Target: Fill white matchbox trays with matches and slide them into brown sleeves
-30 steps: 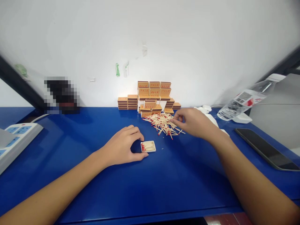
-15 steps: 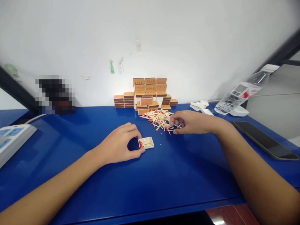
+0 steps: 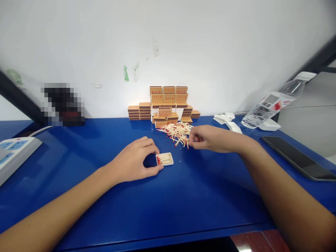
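Observation:
My left hand (image 3: 136, 159) grips a small white matchbox tray (image 3: 172, 163) between thumb and fingers. Inside the tray, several red-tipped matches (image 3: 165, 159) lie side by side with their heads towards my left palm. At the right edge of a loose heap of matches (image 3: 177, 131), my right hand (image 3: 201, 137) has its thumb and fingers pinched together on matches, mostly hidden by the fingers. Behind the heap rise stacked orange-and-brown matchboxes (image 3: 169, 98), some upright and some lying flat.
A tilted plastic bottle (image 3: 271, 101) leans at the back right, with white pieces (image 3: 233, 127) beside it. Further forward lies a dark phone (image 3: 296, 155). A power strip (image 3: 18, 150) sits at the left on the blue table (image 3: 157, 210), which meets a white wall behind.
My right thumb and fingers have closed together at the heap's edge, shifting slightly left, and loose matches there are no longer visible. My left hand keeps its hold on the tray.

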`<state>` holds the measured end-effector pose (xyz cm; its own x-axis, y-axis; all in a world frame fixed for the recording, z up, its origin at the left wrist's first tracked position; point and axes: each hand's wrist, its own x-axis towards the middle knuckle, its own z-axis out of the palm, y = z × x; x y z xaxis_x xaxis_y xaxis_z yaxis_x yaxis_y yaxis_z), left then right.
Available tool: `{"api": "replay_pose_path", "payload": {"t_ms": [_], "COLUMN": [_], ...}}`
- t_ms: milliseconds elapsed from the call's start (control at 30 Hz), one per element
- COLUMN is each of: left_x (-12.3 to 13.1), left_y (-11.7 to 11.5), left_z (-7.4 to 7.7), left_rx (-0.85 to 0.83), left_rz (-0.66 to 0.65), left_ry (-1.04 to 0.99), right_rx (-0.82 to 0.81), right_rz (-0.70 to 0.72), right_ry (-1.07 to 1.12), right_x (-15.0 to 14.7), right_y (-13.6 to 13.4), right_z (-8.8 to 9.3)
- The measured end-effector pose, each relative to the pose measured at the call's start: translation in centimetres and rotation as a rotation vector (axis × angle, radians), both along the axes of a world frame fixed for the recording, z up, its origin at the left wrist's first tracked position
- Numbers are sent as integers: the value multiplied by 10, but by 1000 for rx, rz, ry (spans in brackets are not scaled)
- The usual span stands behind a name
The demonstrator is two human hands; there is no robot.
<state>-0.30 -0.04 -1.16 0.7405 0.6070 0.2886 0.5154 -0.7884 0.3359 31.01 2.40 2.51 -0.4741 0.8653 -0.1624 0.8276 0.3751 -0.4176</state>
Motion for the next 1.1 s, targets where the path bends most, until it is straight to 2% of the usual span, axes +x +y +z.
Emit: {"api": "replay_pose_path", "payload": {"t_ms": [133,233,533,633,800,933,1100], "left_x": [2,4,12,14,16,17,15], "left_y": [-1,-3,-11,-15,-16,-12,-7], "left_z": [-2,-2,-3,-1,2,1,-3], "left_rx": [10,18,68,-3,-189,-244,-315], "left_rz": [-3,-7,107,130,183,239,245], "left_ry": [-18,-16,-265,-340,-391,-413,-433], "right_rx": [83,145,296,359,364,426,470], "right_rz": [89,144,70,78,100,97,145], "right_ry": [200,245,194,180,136,123,88], "right_x": [-26,-47,-71,-73,-75,-76,-76], "right_y": [-13,-24,-36,-37,-39,-40,-39], "right_z": [2,-3,-18,-18,-16,-15,-14]}}
